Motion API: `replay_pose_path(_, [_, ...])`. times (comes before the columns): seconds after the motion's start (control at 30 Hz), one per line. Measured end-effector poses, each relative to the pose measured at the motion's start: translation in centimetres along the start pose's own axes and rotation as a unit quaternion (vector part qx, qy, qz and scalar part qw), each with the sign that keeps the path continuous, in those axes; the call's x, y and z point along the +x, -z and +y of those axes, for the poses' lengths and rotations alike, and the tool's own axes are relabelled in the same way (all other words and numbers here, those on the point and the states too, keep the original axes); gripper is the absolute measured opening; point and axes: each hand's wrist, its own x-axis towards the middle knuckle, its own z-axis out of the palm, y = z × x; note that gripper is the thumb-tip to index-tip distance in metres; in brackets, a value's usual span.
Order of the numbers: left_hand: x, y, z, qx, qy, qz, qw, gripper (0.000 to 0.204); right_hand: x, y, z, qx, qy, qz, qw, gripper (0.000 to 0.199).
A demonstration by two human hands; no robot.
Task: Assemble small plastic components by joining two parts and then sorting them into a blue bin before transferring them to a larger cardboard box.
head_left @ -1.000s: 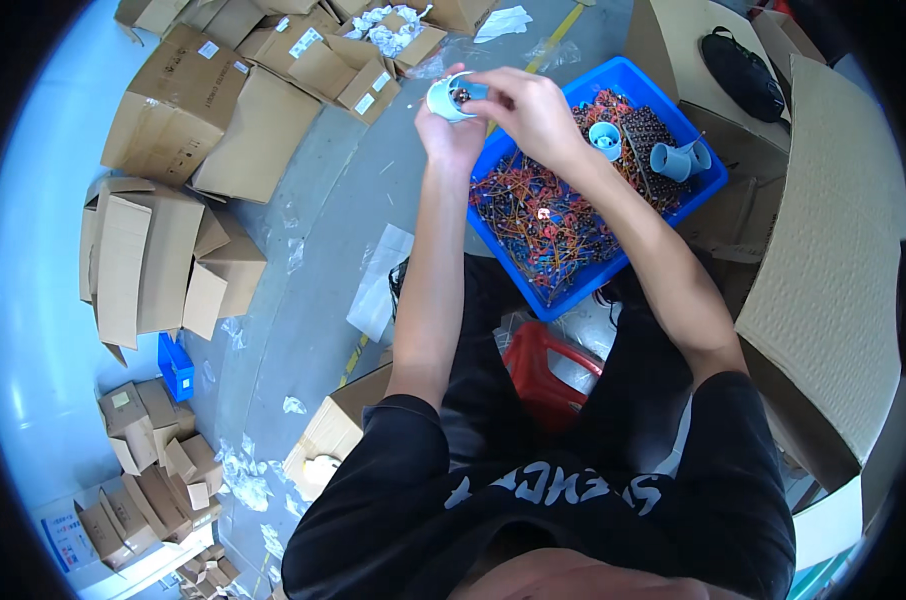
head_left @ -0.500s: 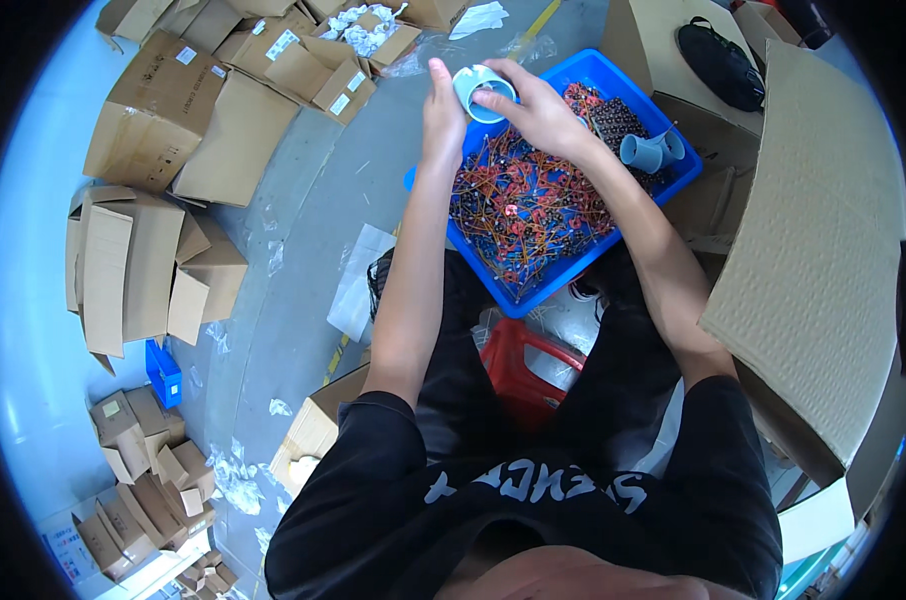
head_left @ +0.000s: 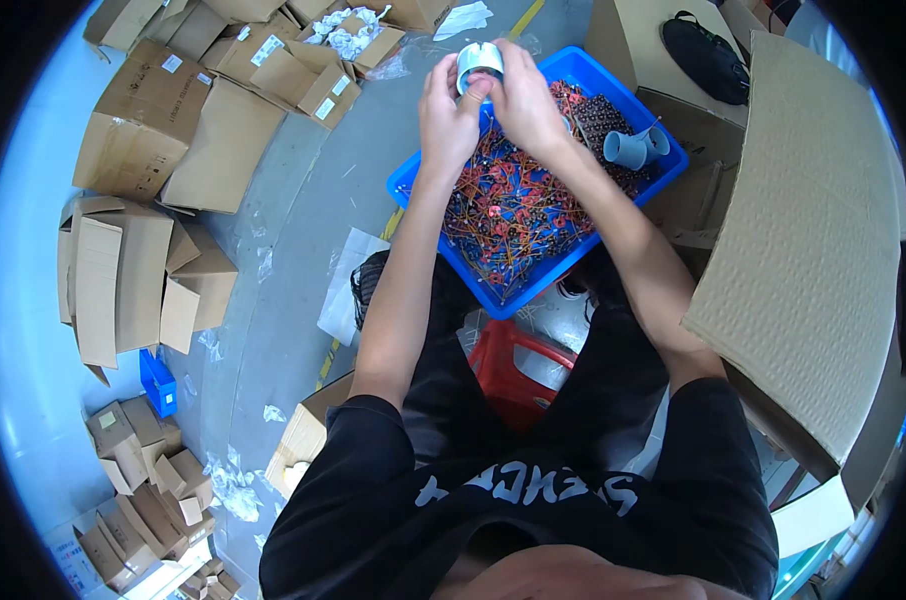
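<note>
Both my hands are raised over the far left edge of a blue plastic bin (head_left: pixel 465 272). Between them is a short, pale blue tube (head_left: pixel 480 57), its open end tilted toward me. My left hand (head_left: pixel 447 125) is closed round the tube's left side. My right hand (head_left: pixel 521 103) grips the right side, its thumb by the opening. Whatever lies inside the tube cannot be made out. Small parts with orange, red and dark wires (head_left: pixel 503 205) fill much of the bin. Two similar pale blue tubes (head_left: pixel 626 151) lie at its right side.
A large open cardboard box (head_left: pixel 793 250) stands close on my right, with a black pouch (head_left: pixel 706 58) beyond it. A red stool (head_left: pixel 508 375) is between my legs. Cardboard boxes (head_left: pixel 138 120) line the left, and plastic scraps (head_left: pixel 235 490) litter the floor.
The tube has turned so its opening faces more toward me. My left fingers have wrapped round its side, and both hands have shifted slightly away. The whole view has moved a little.
</note>
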Motion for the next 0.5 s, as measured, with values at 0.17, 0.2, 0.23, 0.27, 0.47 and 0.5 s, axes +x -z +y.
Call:
replay_pose_path(0.17, [-0.1,0.3,-0.8,0.007,0.029,0.02,0.999,0.05,-0.1,-1.6,0.8,0.035,-0.05,-0.008,0.998,0.044])
replay_pose_path(0.2, [0.0,0.3,-1.0,-0.006,0.034,0.022,0.999,0.049,0.1,-1.4,1.4,0.063,-0.049,-0.022,0.997,0.045])
replay_pose_path(0.23, [0.1,0.5,-1.1,-0.008,0.033,0.024,0.999,0.049,0.2,-1.1,1.6,0.092,-0.048,-0.04,0.994,0.046])
replay_pose_path(0.27, [0.2,0.8,-1.1,-0.067,0.067,0.01,0.995,0.046,0.1,-0.7,1.9,0.09,-0.047,-0.041,0.994,0.046])
replay_pose_path(0.47, [0.6,2.4,-0.2,-0.297,0.259,-0.018,0.919,0.035,0.1,1.4,0.5,0.157,-0.065,-0.148,0.974,0.051])
replay_pose_path(0.5, [0.6,2.5,-0.3,-0.3,0.26,-0.014,0.918,0.035,0.0,1.5,0.3,0.146,-0.05,-0.149,0.977,0.054])
